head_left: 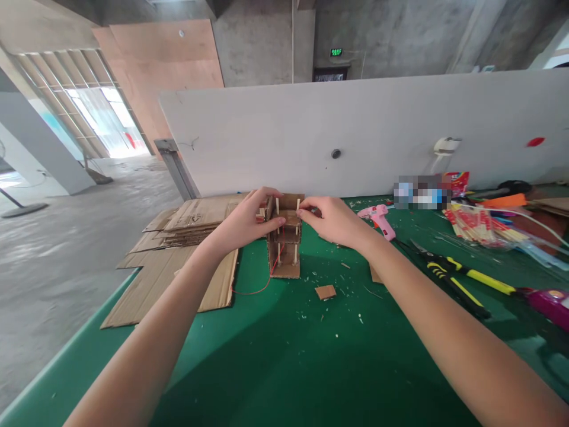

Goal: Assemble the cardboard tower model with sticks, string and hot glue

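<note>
A small cardboard shelf model (285, 271) with thin wooden sticks as posts stands upright on the green table. My left hand (253, 216) grips its upper left side, thumb across the front and fingers over the top. At the upper right, my right hand (326, 214) pinches at a wooden stick (297, 204) with thumb and forefinger. A thin red wire (269, 284) hangs down the front of the model and curves left across the table. In front of it lies a small cardboard piece (326, 292).
Stacked cardboard sheets (178, 267) lie to the left. On the right are a pink glue gun (377, 219), yellow-and-black pliers (457, 284), a purple tool (549, 302) and bundled red-and-white sticks (478, 225). A white panel (288, 136) rises behind the green table (288, 367).
</note>
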{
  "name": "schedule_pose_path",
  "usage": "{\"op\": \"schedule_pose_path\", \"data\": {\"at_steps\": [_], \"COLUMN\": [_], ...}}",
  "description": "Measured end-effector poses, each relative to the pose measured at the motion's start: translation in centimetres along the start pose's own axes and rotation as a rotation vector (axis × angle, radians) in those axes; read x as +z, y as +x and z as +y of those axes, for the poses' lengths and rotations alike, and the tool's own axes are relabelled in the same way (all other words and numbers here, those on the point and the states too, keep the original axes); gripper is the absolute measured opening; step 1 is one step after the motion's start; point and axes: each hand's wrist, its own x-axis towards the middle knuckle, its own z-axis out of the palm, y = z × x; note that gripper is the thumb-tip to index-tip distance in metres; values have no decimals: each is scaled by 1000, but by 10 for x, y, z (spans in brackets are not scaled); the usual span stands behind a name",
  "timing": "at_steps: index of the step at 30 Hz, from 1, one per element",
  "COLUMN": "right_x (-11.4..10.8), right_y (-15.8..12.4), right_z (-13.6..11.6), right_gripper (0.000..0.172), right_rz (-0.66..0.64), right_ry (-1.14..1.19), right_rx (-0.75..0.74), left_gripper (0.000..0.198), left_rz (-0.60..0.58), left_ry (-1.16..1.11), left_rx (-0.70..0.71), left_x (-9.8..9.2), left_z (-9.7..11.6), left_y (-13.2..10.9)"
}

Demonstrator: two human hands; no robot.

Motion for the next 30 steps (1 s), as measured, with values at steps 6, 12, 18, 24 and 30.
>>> {"op": "schedule_pose_path", "data": {"at_steps": [6, 12, 18, 24, 30], "right_x": [-26, -31, -34, -36, -44], "right_y": [-10, -11, -13, -14, -11], "right_z": [-20, -22, -19, -20, -5], "right_gripper": [30, 31, 32, 34, 40], "right_rz": [-53, -44, -78, -91, -140], "right_ry": [21, -73, -154, -198, -324], "right_rx": [44, 10, 22, 17, 66], "left_gripper": [37, 46, 49, 53, 68], "left_rz": [-10, -31, -25, -10, -41], "left_ry": [-30, -36, -14, -62, -24], "left_rx": [12, 22, 39, 43, 42], "left_x": [0, 0, -1, 1, 0], "left_z": [-3, -5, -6, -9, -9], "left_y": [2, 0, 0, 0, 0]}}
